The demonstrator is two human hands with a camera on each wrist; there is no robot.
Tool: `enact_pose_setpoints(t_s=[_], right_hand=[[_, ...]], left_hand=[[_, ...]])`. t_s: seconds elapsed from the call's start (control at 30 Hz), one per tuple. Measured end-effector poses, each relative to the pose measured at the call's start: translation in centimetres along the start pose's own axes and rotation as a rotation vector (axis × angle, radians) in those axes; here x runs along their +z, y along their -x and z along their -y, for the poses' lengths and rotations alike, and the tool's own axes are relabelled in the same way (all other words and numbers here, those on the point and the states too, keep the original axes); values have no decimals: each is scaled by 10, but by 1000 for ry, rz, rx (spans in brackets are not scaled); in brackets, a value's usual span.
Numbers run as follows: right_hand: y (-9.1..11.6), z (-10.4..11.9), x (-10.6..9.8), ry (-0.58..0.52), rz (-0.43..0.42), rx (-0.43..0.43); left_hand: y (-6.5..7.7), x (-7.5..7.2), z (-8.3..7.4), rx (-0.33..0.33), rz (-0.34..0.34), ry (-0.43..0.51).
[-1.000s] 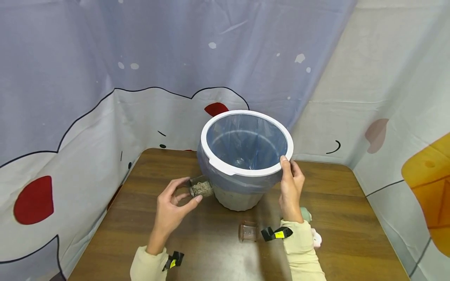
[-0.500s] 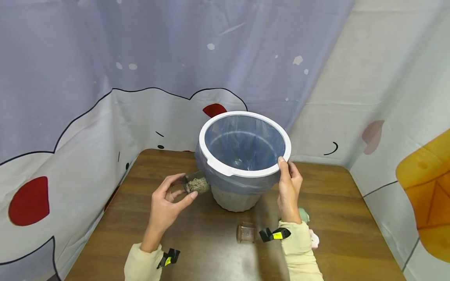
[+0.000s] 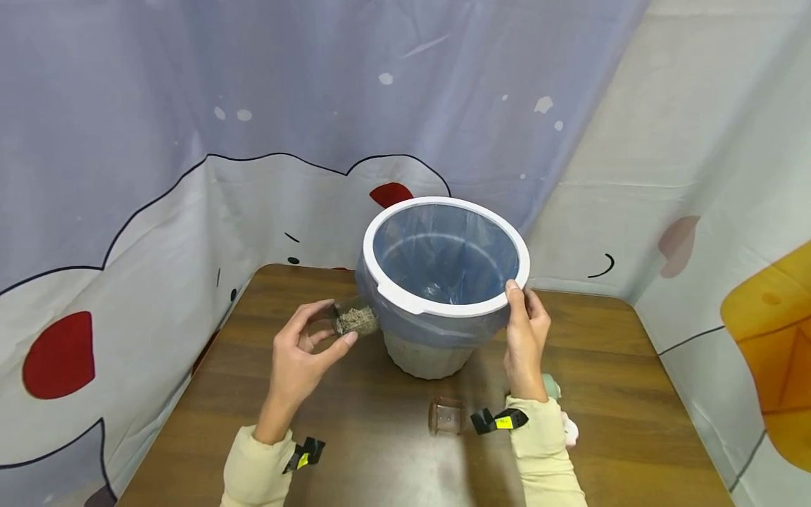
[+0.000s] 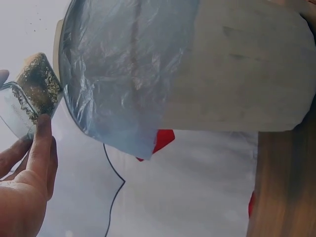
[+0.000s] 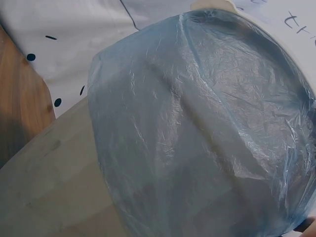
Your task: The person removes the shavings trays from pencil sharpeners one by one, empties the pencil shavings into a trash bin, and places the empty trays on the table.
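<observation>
My left hand (image 3: 303, 362) pinches a small clear box (image 3: 356, 320) between thumb and fingers, tilted beside the left side of the trash bin (image 3: 426, 359). Pale, crumbly bits lie inside the box; in the left wrist view the box (image 4: 42, 81) appears close to the bin's rim, whether touching I cannot tell. A translucent blue bag lines the bin and folds over its outside under a white rim ring (image 3: 399, 299). My right hand (image 3: 524, 345) grips that ring at the right front, thumb on top. In the right wrist view the bag (image 5: 163, 133) fills most of the frame.
A small brownish see-through box (image 3: 446, 415) sits on the wooden table (image 3: 374, 451) in front of the bin. Beside my right forearm lie a green item (image 3: 550, 386) and a pinkish-white item (image 3: 570, 429), both partly hidden. A printed curtain (image 3: 304, 211) hangs behind.
My left hand and the small box have shifted slightly left and up, and the box's angle has changed a little. My right hand stays on the rim; the bin has hardly moved.
</observation>
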State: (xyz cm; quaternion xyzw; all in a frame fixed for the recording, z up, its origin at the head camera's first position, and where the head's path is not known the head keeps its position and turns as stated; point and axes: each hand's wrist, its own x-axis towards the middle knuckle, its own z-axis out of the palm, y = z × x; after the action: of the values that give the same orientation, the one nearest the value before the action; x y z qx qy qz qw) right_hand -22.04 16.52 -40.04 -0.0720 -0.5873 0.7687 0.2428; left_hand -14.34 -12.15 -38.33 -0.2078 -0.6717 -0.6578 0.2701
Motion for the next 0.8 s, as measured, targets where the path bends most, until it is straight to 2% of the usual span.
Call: enact_pose_setpoints(t_s=[0.8], right_hand=[[0, 1, -1, 18, 1, 3]], left_hand=[[-18, 10, -7, 31, -7, -24]])
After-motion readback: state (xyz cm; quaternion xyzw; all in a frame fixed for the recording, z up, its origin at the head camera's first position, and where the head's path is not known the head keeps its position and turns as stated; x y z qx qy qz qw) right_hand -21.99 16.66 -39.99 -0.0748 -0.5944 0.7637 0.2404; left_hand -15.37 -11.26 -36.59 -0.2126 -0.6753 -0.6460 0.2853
